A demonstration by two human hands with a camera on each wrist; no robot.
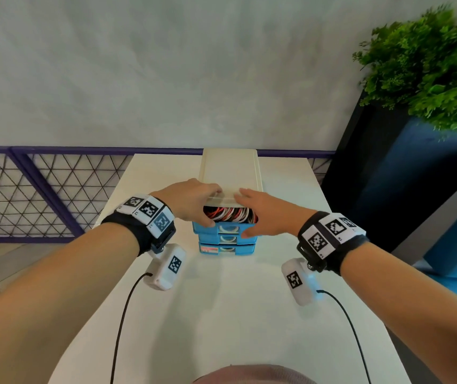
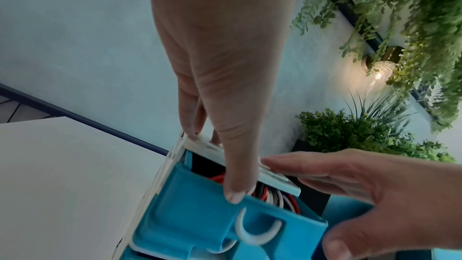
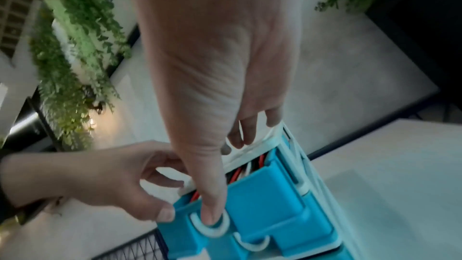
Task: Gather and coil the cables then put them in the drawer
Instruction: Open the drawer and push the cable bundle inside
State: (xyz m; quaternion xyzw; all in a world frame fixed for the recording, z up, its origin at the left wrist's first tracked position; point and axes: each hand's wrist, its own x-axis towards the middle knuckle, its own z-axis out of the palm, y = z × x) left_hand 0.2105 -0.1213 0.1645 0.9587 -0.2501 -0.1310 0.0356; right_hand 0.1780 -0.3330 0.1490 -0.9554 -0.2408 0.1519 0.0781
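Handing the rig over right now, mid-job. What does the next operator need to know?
Left hand: fingers grip the cabinet's top lip, thumb on the top drawer front.
Right hand: fingers flat on the cabinet top, thumb pressing the drawer's white handle.
Cables: coiled inside the top drawer, which stands partly open.
Done: gathering, coiling, stowing.
Left: push the drawer shut.

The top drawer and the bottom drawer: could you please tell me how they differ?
The top drawer is partly out; the bottom drawer is shut. The top drawer shows red, white and black cables; the bottom drawer hides its contents. The left hand and right hand touch the top drawer, not the bottom drawer. Both are blue with white handles.
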